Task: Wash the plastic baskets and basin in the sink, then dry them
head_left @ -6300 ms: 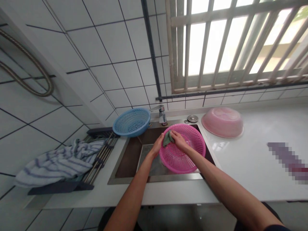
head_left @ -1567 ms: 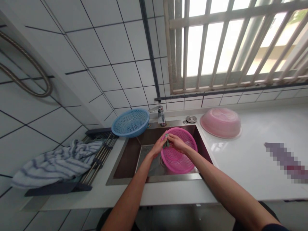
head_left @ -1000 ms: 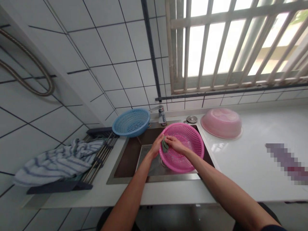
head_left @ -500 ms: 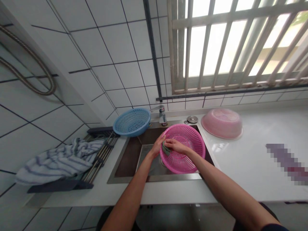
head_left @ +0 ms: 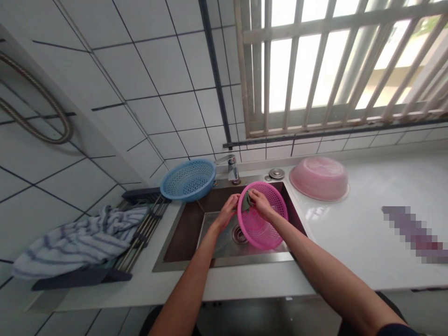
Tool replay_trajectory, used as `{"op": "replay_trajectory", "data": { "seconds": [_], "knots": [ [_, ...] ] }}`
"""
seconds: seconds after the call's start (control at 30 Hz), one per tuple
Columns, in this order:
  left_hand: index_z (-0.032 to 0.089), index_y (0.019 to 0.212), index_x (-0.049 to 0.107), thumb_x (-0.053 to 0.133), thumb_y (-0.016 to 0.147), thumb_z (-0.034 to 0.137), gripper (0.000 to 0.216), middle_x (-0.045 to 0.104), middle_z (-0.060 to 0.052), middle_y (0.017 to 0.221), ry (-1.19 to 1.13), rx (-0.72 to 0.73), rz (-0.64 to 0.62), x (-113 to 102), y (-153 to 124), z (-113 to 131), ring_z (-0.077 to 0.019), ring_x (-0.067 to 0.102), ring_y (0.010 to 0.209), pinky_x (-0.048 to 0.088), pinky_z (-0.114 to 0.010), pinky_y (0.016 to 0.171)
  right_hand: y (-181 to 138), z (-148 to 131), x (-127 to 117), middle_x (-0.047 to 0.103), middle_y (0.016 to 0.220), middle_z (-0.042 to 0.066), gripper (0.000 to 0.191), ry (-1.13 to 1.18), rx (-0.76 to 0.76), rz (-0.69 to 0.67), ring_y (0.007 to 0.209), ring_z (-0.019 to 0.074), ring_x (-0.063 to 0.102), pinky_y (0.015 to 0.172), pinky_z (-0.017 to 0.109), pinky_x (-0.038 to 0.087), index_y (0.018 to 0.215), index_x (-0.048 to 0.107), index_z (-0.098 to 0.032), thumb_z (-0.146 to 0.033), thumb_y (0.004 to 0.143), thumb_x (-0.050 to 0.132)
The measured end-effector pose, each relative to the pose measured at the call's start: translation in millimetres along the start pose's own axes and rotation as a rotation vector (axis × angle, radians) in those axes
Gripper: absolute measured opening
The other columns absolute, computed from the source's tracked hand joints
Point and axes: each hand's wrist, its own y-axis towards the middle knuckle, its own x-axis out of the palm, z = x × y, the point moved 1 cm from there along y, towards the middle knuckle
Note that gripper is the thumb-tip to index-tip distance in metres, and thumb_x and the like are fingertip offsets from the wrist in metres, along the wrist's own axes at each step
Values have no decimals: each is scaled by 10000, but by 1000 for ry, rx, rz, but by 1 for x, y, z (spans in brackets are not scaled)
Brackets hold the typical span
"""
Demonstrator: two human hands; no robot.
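Note:
A bright pink perforated basket (head_left: 263, 223) is held tilted over the steel sink (head_left: 182, 235). My left hand (head_left: 229, 208) grips the basket's left rim. My right hand (head_left: 259, 204) is inside the basket near that rim, fingers closed on a small dark green cloth (head_left: 247, 200) pressed against the mesh. The drain (head_left: 239, 234) shows below the basket.
A blue perforated basket (head_left: 188, 179) sits at the sink's back left by the tap (head_left: 231, 167). An upturned pale pink basin (head_left: 319, 177) lies on the white counter (head_left: 367, 242) to the right. A striped towel (head_left: 77, 240) drapes over a rack on the left.
The pink basket has tipped more upright and turned in my hands. My right hand with the cloth has shifted up along the rim. The view drifted slightly left.

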Motion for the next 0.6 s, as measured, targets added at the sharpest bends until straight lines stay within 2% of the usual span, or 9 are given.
{"op": "replay_trajectory", "data": {
  "seconds": [0.07, 0.13, 0.23, 0.37, 0.43, 0.47, 0.6],
  "knots": [
    [260, 1250, 620, 585, 900, 712, 573, 675, -79, 1281, -1, -66, 41, -4, -1, -2, -250, 663, 1114, 531, -401, 971, -4, -3, 5, 553, 795, -8, 373, -87, -39, -100, 700, 141, 473, 656, 248, 394, 866, 568, -207, -573, 900, 633],
    [292, 1331, 567, 593, 882, 737, 633, 659, -77, 1310, -7, -104, 64, -7, 0, -7, -243, 672, 1098, 538, -412, 966, -10, -3, 13, 587, 810, 8, 366, -200, -85, -232, 719, 151, 494, 672, 260, 403, 857, 603, -193, -553, 921, 617],
    [308, 1474, 495, 700, 853, 663, 745, 605, -107, 1442, 7, -57, 81, -9, 4, -15, -283, 609, 1278, 465, -447, 1106, -17, 4, 25, 637, 825, 31, 340, -338, -108, -410, 753, 176, 538, 706, 283, 428, 862, 649, -181, -516, 916, 630],
    [222, 1357, 662, 763, 816, 626, 682, 638, -136, 1442, -44, -48, 32, -7, 10, -27, -342, 497, 1430, 321, -483, 1239, -18, 10, 31, 670, 846, 45, 339, -358, -85, -474, 778, 189, 570, 741, 299, 450, 901, 679, -170, -506, 901, 639],
    [202, 1313, 698, 765, 813, 631, 662, 668, -136, 1411, -122, -74, -10, -6, 10, -28, -347, 503, 1431, 298, -503, 1253, -14, 8, 27, 662, 847, 39, 363, -296, -77, -410, 765, 179, 560, 722, 287, 445, 889, 669, -170, -531, 898, 631],
    [196, 1309, 703, 768, 816, 625, 657, 672, -135, 1408, -162, -80, -32, -5, 10, -28, -345, 506, 1432, 289, -505, 1259, -11, 6, 23, 651, 838, 33, 375, -259, -79, -331, 750, 172, 546, 704, 279, 437, 872, 655, -173, -547, 893, 629],
    [192, 1325, 703, 741, 873, 573, 592, 633, -120, 1464, -291, -97, -113, 0, 8, -20, -328, 473, 1467, 261, -486, 1281, -1, -8, 3, 590, 790, 10, 415, -155, -107, 111, 694, 158, 478, 647, 273, 399, 820, 586, -194, -604, 836, 648]
  ]
}}
